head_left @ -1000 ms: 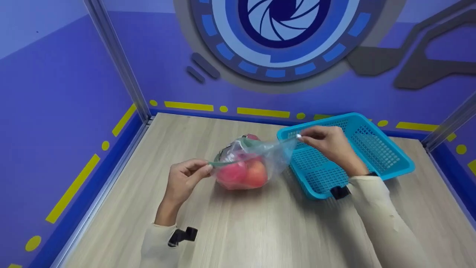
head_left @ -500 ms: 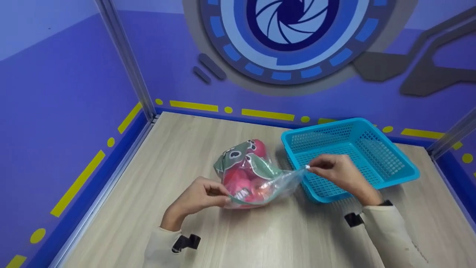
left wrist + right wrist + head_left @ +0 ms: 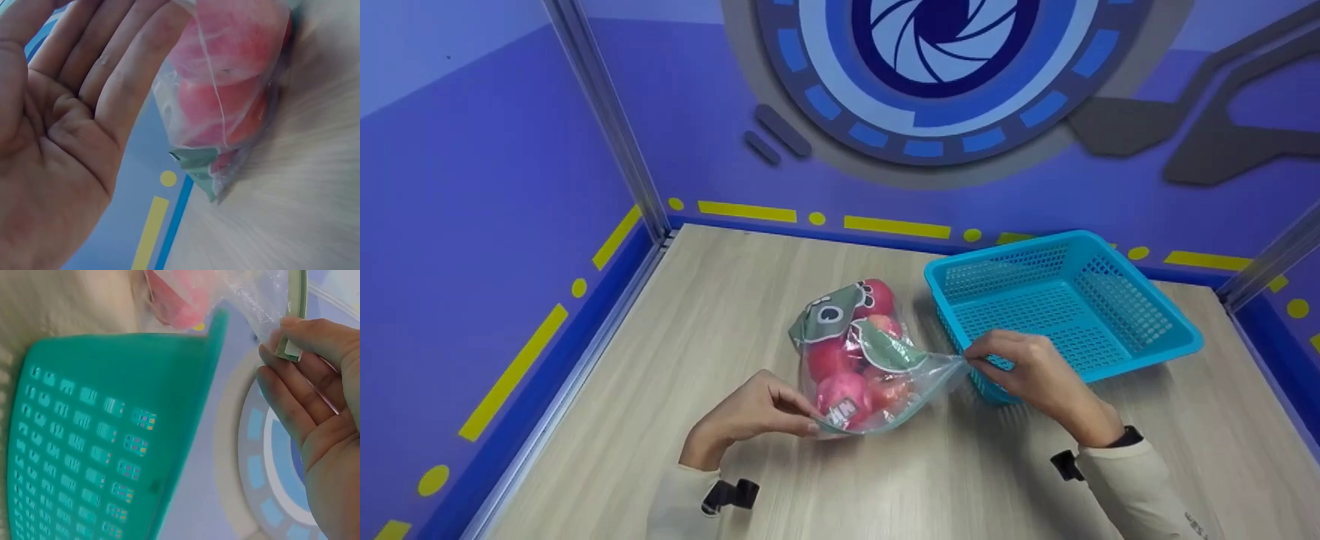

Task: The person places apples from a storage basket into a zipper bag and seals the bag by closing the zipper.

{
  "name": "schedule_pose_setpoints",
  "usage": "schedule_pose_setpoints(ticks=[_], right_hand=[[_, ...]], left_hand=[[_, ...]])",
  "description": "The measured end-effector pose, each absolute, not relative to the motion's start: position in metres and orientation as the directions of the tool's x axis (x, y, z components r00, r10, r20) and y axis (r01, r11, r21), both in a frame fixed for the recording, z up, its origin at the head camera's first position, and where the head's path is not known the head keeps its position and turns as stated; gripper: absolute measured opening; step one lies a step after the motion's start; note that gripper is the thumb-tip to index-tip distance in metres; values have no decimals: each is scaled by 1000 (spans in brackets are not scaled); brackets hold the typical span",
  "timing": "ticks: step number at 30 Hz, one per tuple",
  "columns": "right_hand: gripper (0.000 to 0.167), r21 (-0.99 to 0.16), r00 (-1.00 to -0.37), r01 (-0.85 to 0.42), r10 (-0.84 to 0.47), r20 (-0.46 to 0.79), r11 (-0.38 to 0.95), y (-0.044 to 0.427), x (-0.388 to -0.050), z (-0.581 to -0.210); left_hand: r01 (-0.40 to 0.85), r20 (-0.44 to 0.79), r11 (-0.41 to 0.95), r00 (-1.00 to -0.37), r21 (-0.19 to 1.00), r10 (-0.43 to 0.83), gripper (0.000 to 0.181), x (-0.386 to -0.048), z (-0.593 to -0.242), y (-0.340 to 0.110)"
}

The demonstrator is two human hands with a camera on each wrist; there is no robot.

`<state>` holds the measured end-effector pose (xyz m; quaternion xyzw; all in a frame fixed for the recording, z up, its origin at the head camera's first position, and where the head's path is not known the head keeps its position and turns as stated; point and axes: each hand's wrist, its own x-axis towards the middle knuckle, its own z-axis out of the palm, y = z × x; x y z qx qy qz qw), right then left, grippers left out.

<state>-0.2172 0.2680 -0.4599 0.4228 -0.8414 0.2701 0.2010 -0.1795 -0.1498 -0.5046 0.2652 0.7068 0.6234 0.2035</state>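
A clear zip bag (image 3: 891, 351) printed with green shapes lies on the wooden table, its mouth toward me. Inside are several round red and pink fruits (image 3: 844, 394), like apples or peaches. My left hand (image 3: 754, 411) pinches the left corner of the mouth between thumb and fingers. At the opposite corner, drawn out to the right, my right hand (image 3: 1035, 375) pinches the green zip edge. The right wrist view shows a small white slider (image 3: 292, 349) by its thumb. In the left wrist view, the pinching fingertips are mostly cut off by the frame.
A blue plastic basket (image 3: 1177, 346) with perforated walls stands at the right, partly behind my right hand. Blue wall panels (image 3: 660, 97) bound the wooden table (image 3: 720, 285) at the back and sides.
Both hands have come down and toward me, lowering the bag's mouth, so its printed side and the fruits show more. The right hand has drawn its corner lower, past the basket's near side.
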Motion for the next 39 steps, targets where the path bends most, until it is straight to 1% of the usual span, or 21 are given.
schedule_pose_setpoints(ticks=[3, 4, 6, 7, 10, 11, 12, 13, 15, 16, 18, 19, 21, 25, 27, 32, 35, 37, 39], right_hand=[[38, -180, -480, -857, -622, 618, 482, 265, -207, -465], [31, -149, -456, -866, -633, 625, 477, 264, -204, -467], [12, -95, -411, -882, -657, 631, 461, 263, -198, -472], [8, -79, -392, -891, -671, 630, 446, 263, -196, -475], [38, -58, -362, -907, -700, 616, 418, 265, -191, -483], [41, -59, -355, -912, -708, 610, 407, 266, -189, -484], [39, -61, -353, -915, -717, 601, 399, 267, -188, -486], [30, -64, -353, -917, -728, 588, 393, 267, -187, -487], [10, -85, -373, -915, -744, 554, 395, 268, -185, -487], [9, -103, -390, -911, -752, 532, 400, 268, -184, -486], [26, -147, -430, -898, -761, 485, 414, 268, -183, -482], [32, -170, -448, -892, -766, 461, 419, 267, -182, -480], [29, -229, -485, -874, -773, 409, 428, 265, -181, -476], [10, -337, -555, -821, -780, 289, 460, 260, -182, -470], [4, -381, -585, -789, -778, 229, 481, 257, -183, -467], [11, -496, -627, -712, -768, 129, 498, 247, -187, -459], [16, -529, -658, -687, -736, 160, 499, 242, -190, -452], [19, -515, -672, -698, -704, 231, 498, 240, -195, -448], [26, -476, -680, -716, -663, 312, 510, 238, -200, -445]], left_hand=[[93, 2, 105, -756, 990, 655, 17, -179, -509, -155], [87, -13, 117, -750, 989, 661, 16, -178, -510, -157], [78, -41, 146, -738, 986, 673, 16, -177, -511, -163], [76, -54, 161, -734, 984, 677, 16, -177, -512, -165], [79, -84, 202, -723, 976, 686, 15, -176, -513, -170], [77, -95, 214, -719, 974, 688, 15, -176, -514, -171], [76, -103, 224, -717, 972, 689, 15, -176, -514, -172], [72, -114, 235, -716, 969, 689, 15, -176, -514, -173], [64, -131, 252, -719, 966, 683, 15, -177, -514, -173], [60, -134, 256, -723, 965, 678, 16, -178, -513, -173], [69, -120, 251, -738, 966, 664, 18, -180, -512, -171], [81, -102, 243, -749, 967, 655, 20, -181, -511, -170], [114, -50, 214, -770, 970, 636, 24, -185, -508, -168], [205, 77, 155, -808, 966, 584, 29, -193, -499, -162], [241, 126, 143, -828, 960, 546, 29, -197, -496, -158], [297, 211, 149, -882, 943, 422, 35, -207, -487, -151], [318, 245, 172, -906, 932, 346, 48, -213, -481, -146], [336, 264, 204, -912, 920, 313, 62, -218, -476, -140], [357, 279, 260, -915, 897, 292, 77, -223, -472, -133]])
